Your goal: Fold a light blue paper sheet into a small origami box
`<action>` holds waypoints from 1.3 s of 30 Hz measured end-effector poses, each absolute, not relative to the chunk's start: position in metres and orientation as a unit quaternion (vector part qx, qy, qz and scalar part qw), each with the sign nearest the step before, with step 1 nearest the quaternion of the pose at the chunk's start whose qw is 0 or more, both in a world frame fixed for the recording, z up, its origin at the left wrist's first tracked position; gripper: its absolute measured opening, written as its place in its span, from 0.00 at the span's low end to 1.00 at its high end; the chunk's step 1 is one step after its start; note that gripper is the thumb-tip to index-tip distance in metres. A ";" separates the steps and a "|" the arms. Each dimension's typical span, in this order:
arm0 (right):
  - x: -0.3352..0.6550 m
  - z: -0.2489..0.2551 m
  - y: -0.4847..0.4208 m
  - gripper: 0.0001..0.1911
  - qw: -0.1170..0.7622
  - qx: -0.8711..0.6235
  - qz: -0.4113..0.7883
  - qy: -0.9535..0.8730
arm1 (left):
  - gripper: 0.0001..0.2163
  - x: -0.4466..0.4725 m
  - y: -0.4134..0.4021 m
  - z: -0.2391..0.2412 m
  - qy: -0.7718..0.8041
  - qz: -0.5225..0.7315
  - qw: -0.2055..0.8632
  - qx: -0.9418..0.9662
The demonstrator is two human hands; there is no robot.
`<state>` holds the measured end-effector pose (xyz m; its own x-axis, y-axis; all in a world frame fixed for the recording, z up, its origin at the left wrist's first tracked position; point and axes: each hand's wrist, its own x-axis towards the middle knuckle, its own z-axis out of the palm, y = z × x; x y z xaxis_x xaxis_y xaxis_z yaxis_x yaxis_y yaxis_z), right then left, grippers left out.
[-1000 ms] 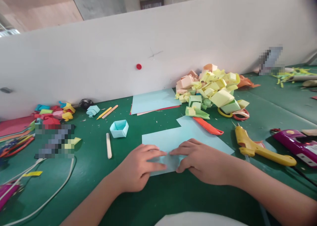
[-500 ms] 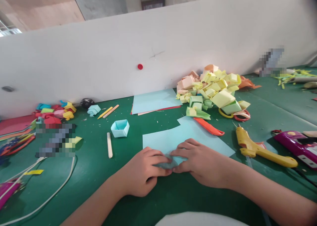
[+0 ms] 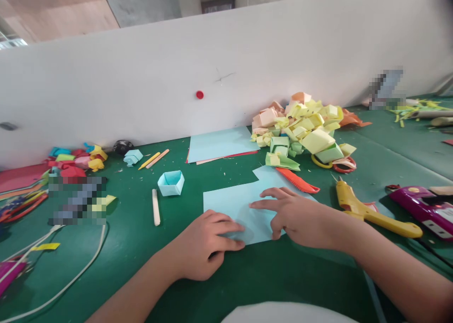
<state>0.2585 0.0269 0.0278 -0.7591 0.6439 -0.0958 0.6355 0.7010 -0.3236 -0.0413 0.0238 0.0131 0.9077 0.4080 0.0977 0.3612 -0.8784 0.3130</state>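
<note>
A light blue sheet of paper [image 3: 228, 201] lies on the green table in front of me, with a notched far edge. My left hand [image 3: 207, 243] rests on its near left corner, fingers stretched out and pressing it down. Over the right part of the sheet is my right hand [image 3: 295, 217], its fingers apart and nothing held; it hides some of the paper. An orange-red utility knife [image 3: 297, 180] lies by the sheet's far right edge. To the left are a small folded blue paper box [image 3: 171, 183] and a pale flat stick [image 3: 156, 207].
A heap of folded paper pieces [image 3: 304, 129] stands against the white partition [image 3: 141, 78]. Stacked blue sheets [image 3: 222, 144] lie beside it. On the right are a yellow glue gun [image 3: 371, 214] and a purple power strip [image 3: 421, 207]. A white cable [image 3: 85, 271] curves at left.
My right hand has moved right and slightly up, away from my left fingertips, and its fingers have spread. The sheet's near edge now shows between the hands. My left hand has stayed in place.
</note>
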 end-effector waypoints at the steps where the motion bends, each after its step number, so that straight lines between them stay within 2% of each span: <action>1: 0.258 0.029 0.026 0.23 0.012 -0.345 0.169 -0.923 | 0.23 -0.041 0.024 0.014 0.199 0.079 0.144 0.966; 7: 0.249 0.030 0.020 0.28 0.046 -0.299 0.152 -0.941 | 0.18 -0.041 0.021 0.016 0.204 0.065 0.144 0.966; 12: 0.244 0.025 0.018 0.24 0.065 -0.289 0.166 -0.940 | 0.24 -0.032 0.016 0.018 0.207 0.025 0.110 0.972; 15: 0.245 0.023 0.018 0.23 0.063 -0.299 0.173 -0.936 | 0.24 -0.027 0.012 0.018 0.216 0.016 0.083 0.973; 23: 0.247 0.022 0.018 0.28 0.039 -0.324 0.193 -0.925 | 0.15 -0.034 0.015 0.032 0.210 0.022 0.073 0.975; 32: 0.249 0.020 0.021 0.28 0.018 -0.340 0.224 -0.913 | 0.16 -0.082 0.019 0.060 0.363 -0.045 0.172 0.915; 36: 0.251 0.018 0.020 0.28 0.023 -0.337 0.225 -0.914 | 0.16 -0.085 0.018 0.063 0.385 -0.074 0.164 0.905; 39: 0.251 0.018 0.018 0.26 0.028 -0.336 0.221 -0.915 | 0.13 -0.075 0.016 0.061 0.376 -0.038 0.140 0.915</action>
